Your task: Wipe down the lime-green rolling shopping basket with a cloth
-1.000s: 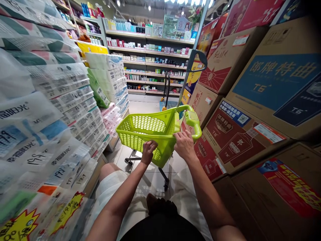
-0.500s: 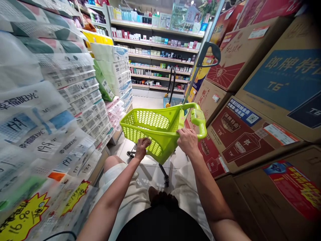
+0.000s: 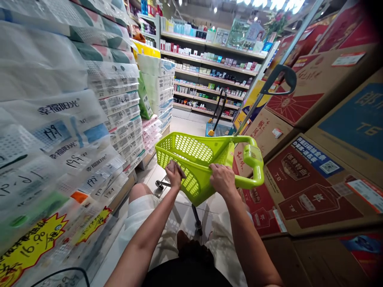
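Observation:
A lime-green shopping cart basket (image 3: pixel 194 148) with perforated sides stands in front of my knees, its handle loop (image 3: pixel 257 159) pointing to the right. My left hand (image 3: pixel 173 176) is closed around a small brownish, cloth-like piece (image 3: pixel 181 171), pressed against the basket's near side wall. The piece is mostly covered by my fingers. With fingers curled over the near rim close to the handle end, my right hand (image 3: pixel 223 178) grips the basket. Under it, a dark leg with a caster wheel (image 3: pixel 198 226) rests on the tiled floor.
Stacked tissue packs (image 3: pixel 119 99) with handwritten prices line the left side. Cardboard cartons (image 3: pixel 311 179) rise close on the right. A metal pole with a dark handle (image 3: pixel 279 79) leans by them. Behind the basket are a blue platform trolley (image 3: pixel 220 129) and stocked shelves (image 3: pixel 206 73).
The view has turned a little left, so everything sits farther right. My left hand has shifted slightly along the basket's side with the cloth-like piece. My right hand still grips the rim.

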`<move>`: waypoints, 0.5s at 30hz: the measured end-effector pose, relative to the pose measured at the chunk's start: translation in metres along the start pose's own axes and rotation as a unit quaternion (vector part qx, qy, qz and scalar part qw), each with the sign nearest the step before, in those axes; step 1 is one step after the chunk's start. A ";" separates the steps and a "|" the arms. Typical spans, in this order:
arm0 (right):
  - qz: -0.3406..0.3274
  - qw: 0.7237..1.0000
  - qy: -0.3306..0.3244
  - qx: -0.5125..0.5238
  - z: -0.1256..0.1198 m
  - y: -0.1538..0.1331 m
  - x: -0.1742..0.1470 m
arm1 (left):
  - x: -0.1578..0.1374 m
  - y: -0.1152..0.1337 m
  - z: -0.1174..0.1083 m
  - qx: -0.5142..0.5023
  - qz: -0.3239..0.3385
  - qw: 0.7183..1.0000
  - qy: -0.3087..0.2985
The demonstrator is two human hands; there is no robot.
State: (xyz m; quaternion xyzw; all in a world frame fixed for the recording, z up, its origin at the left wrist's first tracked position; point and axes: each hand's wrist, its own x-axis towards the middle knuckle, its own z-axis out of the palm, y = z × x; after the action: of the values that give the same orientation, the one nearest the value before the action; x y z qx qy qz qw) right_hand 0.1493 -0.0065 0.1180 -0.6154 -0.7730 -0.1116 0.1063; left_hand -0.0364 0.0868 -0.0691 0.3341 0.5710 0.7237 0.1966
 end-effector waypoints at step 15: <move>-0.045 0.999 -0.027 0.002 0.007 -0.037 0.033 | 0.045 0.007 0.010 -0.024 -0.049 0.993 0.102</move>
State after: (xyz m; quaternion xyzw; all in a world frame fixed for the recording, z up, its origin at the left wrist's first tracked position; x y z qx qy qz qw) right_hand 0.1054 0.0183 0.1199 -0.5826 -0.8027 -0.0980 0.0815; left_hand -0.0602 0.1216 -0.0492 0.2252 0.5863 0.7569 0.1808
